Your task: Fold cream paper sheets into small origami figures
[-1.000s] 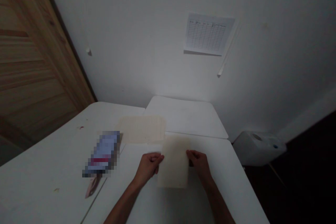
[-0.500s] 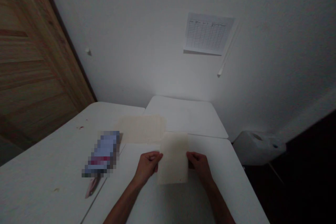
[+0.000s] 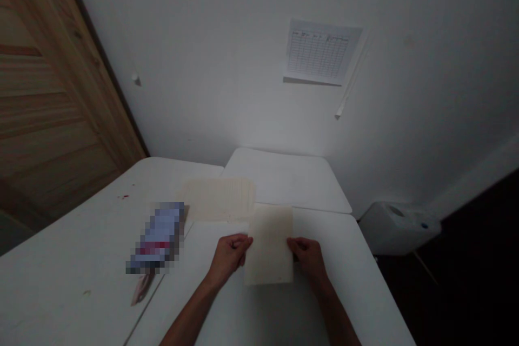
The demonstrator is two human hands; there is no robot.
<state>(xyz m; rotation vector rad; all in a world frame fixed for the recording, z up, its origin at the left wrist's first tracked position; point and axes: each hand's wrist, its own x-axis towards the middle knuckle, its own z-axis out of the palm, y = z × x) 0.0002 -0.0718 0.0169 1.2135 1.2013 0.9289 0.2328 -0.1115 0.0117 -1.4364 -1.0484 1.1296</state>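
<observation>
A cream sheet of paper [image 3: 269, 243] is held just above the white table [image 3: 259, 313] between both my hands. My left hand [image 3: 230, 255] pinches its left edge with fingers curled. On the opposite edge my right hand [image 3: 308, 257] grips the same way. Behind the sheet, a stack of similar cream sheets [image 3: 219, 199] lies flat on the table.
A blurred blue, white and red flat item [image 3: 159, 237] lies left of the hands, with a pinkish object [image 3: 141, 288] under its near end. A wooden door [image 3: 48, 97] stands at left. A printed chart [image 3: 320, 53] hangs on the wall. A white container [image 3: 399, 225] sits right of the table.
The held sheet's lower edge has risen slightly and the sheet looks shorter than one second ago. Both hands stay on its edges in nearly the same place.
</observation>
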